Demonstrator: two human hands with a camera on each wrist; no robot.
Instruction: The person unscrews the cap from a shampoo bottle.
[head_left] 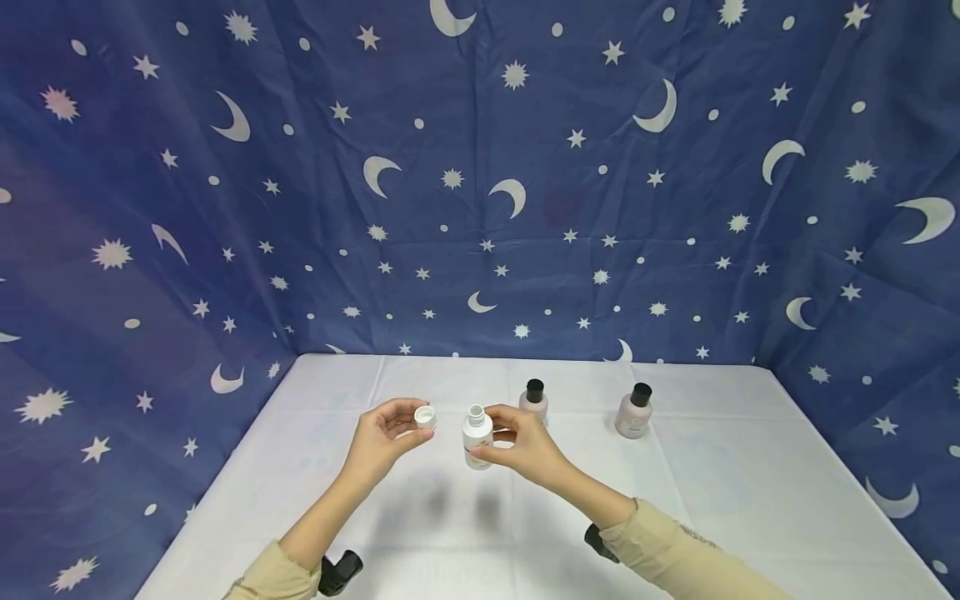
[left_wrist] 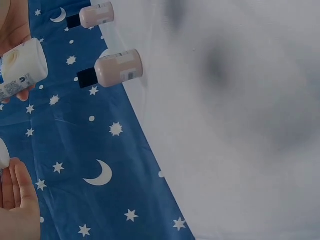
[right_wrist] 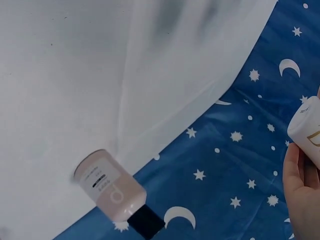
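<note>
In the head view my left hand [head_left: 388,437] pinches a small white screw cap [head_left: 425,417] between thumb and fingers, its hollow inside facing the camera. My right hand [head_left: 525,446] grips a white bottle [head_left: 477,437] by its side, thumb in front. The bottle is uncapped, its threaded neck pointing up, and it is held above the table with a shadow below. A short gap separates cap and bottle. The left wrist view catches the bottle's lower part [left_wrist: 25,67] with a printed label, and just an edge of the cap [left_wrist: 3,154].
Two pink bottles with black caps stand on the white-covered table [head_left: 720,467]: one [head_left: 534,402] just behind my right hand, the other [head_left: 634,412] farther right. A blue curtain [head_left: 480,183] with moons and stars rises behind the table and along both sides.
</note>
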